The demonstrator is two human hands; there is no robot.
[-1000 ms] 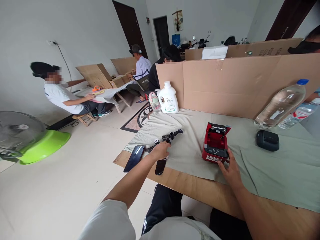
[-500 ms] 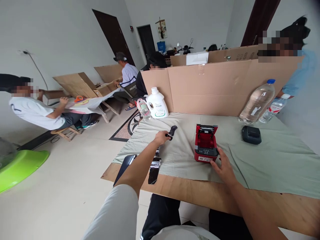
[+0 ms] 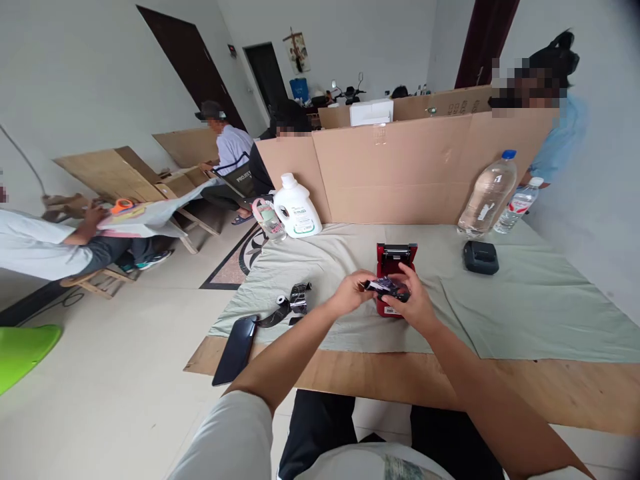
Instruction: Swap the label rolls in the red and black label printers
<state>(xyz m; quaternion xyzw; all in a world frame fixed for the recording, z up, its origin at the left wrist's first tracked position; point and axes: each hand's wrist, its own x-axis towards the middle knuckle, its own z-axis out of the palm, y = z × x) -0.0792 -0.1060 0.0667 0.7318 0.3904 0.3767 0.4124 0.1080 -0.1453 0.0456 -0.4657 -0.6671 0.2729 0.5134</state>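
Note:
My left hand (image 3: 354,292) and my right hand (image 3: 416,301) are closed on a glossy black roll (image 3: 386,287), one at either end. They hold it just above a small red-and-black printer (image 3: 388,268) with its lid standing up. The hands and the roll hide much of the printer's body. On the cloth to the left lie more glossy black film rolls (image 3: 299,298), one showing a white core, with a strip trailing loose. A dark phone (image 3: 235,350) rests near them at the table's left edge.
A white detergent jug (image 3: 299,210) and a pink-lidded bottle (image 3: 270,220) stand at the back left. Cardboard (image 3: 390,173) walls off the back. Two clear bottles (image 3: 489,193) and a black device (image 3: 481,257) are on the right. Other people sit beyond.
My left hand has come right from beside the film with a black roll. My right hand has left the printer's side and joined it on the roll. The view has shifted.

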